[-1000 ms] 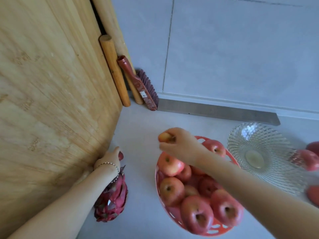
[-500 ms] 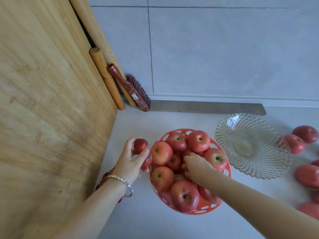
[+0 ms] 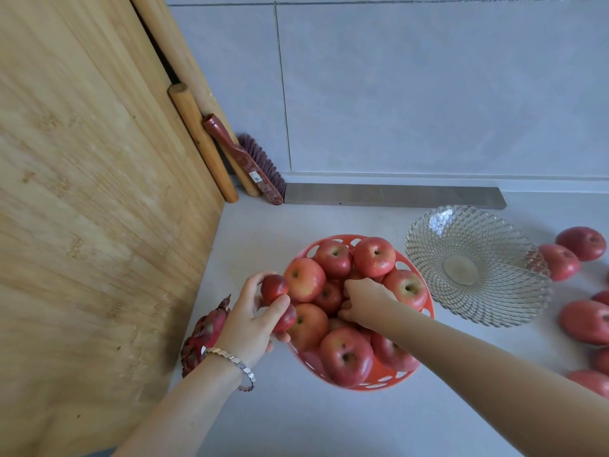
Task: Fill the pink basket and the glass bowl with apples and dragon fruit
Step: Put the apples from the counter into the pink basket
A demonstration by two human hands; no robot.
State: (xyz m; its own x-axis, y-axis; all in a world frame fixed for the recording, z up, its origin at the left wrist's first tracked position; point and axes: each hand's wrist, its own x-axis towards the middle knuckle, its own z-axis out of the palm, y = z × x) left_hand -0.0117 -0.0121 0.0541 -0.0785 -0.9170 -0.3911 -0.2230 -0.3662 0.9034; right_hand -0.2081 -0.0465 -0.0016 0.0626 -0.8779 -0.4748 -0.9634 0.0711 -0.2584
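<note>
The pink basket (image 3: 379, 380) stands on the floor, heaped with several red apples (image 3: 374, 257). My left hand (image 3: 253, 318) is at the basket's left rim, shut on a small dark red apple (image 3: 274, 287), with a second apple under its fingers. My right hand (image 3: 364, 300) reaches into the middle of the heap, fingers curled down among the apples; what it holds is hidden. The glass bowl (image 3: 474, 265) sits to the right with nothing in it. A dragon fruit (image 3: 202, 334) lies on the floor behind my left wrist.
Several loose apples (image 3: 585, 321) lie on the floor right of the bowl. A tall wooden board (image 3: 82, 192) leans on the left, with wooden poles (image 3: 201, 140) and a red brush (image 3: 244, 156) against the tiled wall. A grey bar (image 3: 392, 195) lies along the wall's foot.
My left hand left the dragon fruit and came to the basket's rim with a small apple. My right hand dropped from above the basket into the heap.
</note>
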